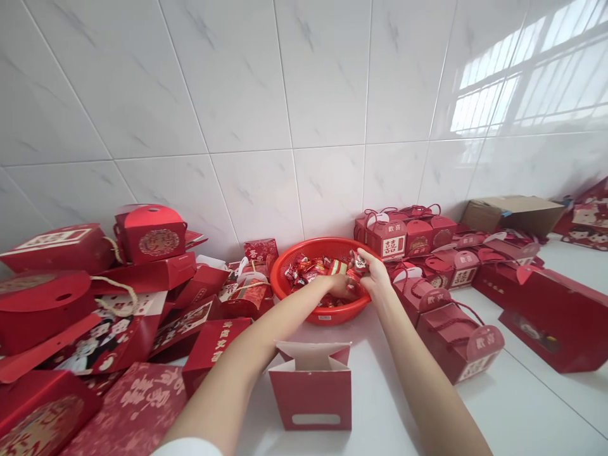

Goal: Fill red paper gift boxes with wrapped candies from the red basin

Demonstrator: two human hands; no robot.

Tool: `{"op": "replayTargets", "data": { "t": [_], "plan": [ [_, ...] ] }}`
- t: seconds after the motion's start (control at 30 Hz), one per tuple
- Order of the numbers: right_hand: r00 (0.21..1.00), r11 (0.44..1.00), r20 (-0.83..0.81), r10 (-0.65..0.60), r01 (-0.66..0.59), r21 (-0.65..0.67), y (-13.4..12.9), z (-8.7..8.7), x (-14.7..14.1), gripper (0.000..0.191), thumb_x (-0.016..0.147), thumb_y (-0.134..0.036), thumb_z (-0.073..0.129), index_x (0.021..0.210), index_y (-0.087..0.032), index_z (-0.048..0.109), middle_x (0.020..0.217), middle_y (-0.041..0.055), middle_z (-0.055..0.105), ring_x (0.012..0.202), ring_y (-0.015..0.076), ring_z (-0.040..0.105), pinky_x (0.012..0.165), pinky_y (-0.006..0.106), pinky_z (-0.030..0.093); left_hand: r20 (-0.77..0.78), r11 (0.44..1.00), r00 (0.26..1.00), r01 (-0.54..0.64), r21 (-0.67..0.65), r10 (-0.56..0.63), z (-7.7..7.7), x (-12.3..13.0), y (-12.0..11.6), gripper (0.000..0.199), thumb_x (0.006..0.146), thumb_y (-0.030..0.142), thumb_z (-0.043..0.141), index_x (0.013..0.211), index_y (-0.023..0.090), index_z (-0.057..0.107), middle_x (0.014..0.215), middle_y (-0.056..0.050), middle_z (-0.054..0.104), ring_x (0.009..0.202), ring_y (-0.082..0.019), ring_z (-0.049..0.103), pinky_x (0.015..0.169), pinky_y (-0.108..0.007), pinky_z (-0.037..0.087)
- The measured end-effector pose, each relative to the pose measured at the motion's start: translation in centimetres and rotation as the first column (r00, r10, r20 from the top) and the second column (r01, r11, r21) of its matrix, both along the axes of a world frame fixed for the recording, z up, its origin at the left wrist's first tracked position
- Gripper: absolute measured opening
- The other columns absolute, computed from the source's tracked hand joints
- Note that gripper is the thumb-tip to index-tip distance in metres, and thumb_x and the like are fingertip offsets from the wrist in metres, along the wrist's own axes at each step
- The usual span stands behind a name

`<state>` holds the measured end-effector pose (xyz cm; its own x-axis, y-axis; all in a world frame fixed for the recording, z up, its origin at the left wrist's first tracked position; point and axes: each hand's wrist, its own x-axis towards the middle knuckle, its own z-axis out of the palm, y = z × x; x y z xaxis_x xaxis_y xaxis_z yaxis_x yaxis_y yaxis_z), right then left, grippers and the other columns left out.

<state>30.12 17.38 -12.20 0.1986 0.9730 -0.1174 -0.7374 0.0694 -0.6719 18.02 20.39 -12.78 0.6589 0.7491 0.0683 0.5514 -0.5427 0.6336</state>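
A red plastic basket (325,316) stands against the tiled wall and holds many small wrapped candies (308,269). My left hand (342,286) reaches into its right part among the candies; its fingertips are too small and partly hidden to read. At the basket's right rim my right hand (373,271) is closed on a wrapped candy (360,261) with a dark and white wrapper. Nearer to me, between my forearms, an open red box (311,392) stands upright, its top flaps spread and a white oblong on its front.
Red boxes and flat cartons (156,396) are heaped on the left. Closed red gift boxes (458,339) with cord handles stand in rows on the right. Behind them is a brown cardboard box (515,212), and a large red box (546,310) lies at the far right.
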Motion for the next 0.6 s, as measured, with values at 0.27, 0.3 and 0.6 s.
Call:
{"op": "replayTargets", "data": {
  "t": [0.27, 0.3, 0.6],
  "plan": [
    [0.998, 0.999, -0.056, -0.027, 0.026, -0.021, -0.3, 0.2, -0.2, 0.013, 0.075, -0.007, 0.07, 0.077, -0.018, 0.063, 0.063, -0.0005, 0.068, 0.051, 0.0119, 0.061, 0.05, 0.023, 0.056, -0.289, 0.984, 0.952, 0.055, -0.167, -0.102, 0.6, -1.0, -0.9, 0.015, 0.051, 0.009, 0.075, 0.055, 0.021, 0.068, 0.052, -0.003, 0.063, 0.059, -0.028, 0.067, 0.069, -0.041, 0.055],
    [0.998, 0.999, -0.061, -0.035, 0.034, -0.022, -0.3, 0.3, -0.2, 0.014, 0.075, -0.006, 0.07, 0.077, -0.018, 0.062, 0.063, -0.001, 0.068, 0.052, 0.0117, 0.062, 0.051, 0.023, 0.056, -0.315, 0.983, 0.943, 0.051, -0.177, -0.106, 0.8, -1.0, -1.0, 0.014, 0.051, 0.009, 0.074, 0.054, 0.021, 0.068, 0.049, -0.002, 0.061, 0.054, -0.027, 0.065, 0.065, -0.04, 0.055],
    [0.998, 0.998, -0.037, -0.056, 0.055, -0.022, -0.3, 0.3, -0.3, 0.014, 0.075, -0.006, 0.071, 0.074, -0.017, 0.062, 0.059, -0.0024, 0.066, 0.048, 0.0115, 0.061, 0.049, 0.022, 0.055, -0.267, 0.99, 0.964, -0.043, -0.136, 0.005, 2.8, -4.7, 0.2, 0.02, 0.054, 0.016, 0.078, 0.072, 0.019, 0.071, 0.072, 0.001, 0.07, 0.074, -0.02, 0.066, 0.072, -0.026, 0.051]
  ]
}}
